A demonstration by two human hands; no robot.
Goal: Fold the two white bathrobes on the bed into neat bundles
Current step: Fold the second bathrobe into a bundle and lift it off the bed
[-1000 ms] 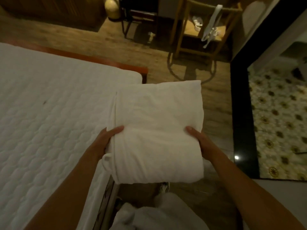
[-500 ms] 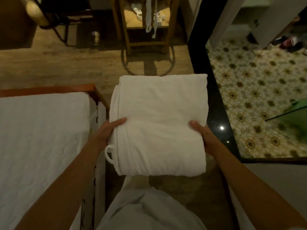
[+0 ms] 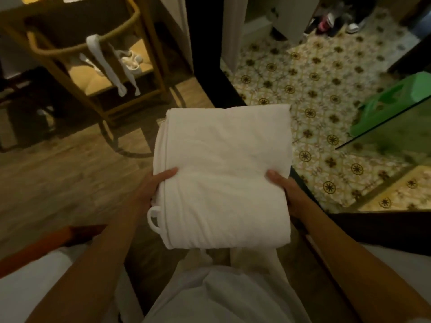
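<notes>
The folded bathrobe (image 3: 221, 176) is plain white. Left of it, the floor planks (image 3: 58, 183) show brown wood grain. Right of it, the tiles (image 3: 314, 89) are cream with dark floral medallions. Above-left of it, a tan chair (image 3: 144, 38) carries 2 white strips (image 3: 105, 64). Far right of it sits a bright green shape (image 3: 396, 101).

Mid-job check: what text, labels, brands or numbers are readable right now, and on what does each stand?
No readable text in this view.
Folded bathrobe: plain white cloth, no tag or print showing.
Green object on the right: blurred, no lettering can be made out.
Shoes at the top: too small and blurred to tell.
</notes>
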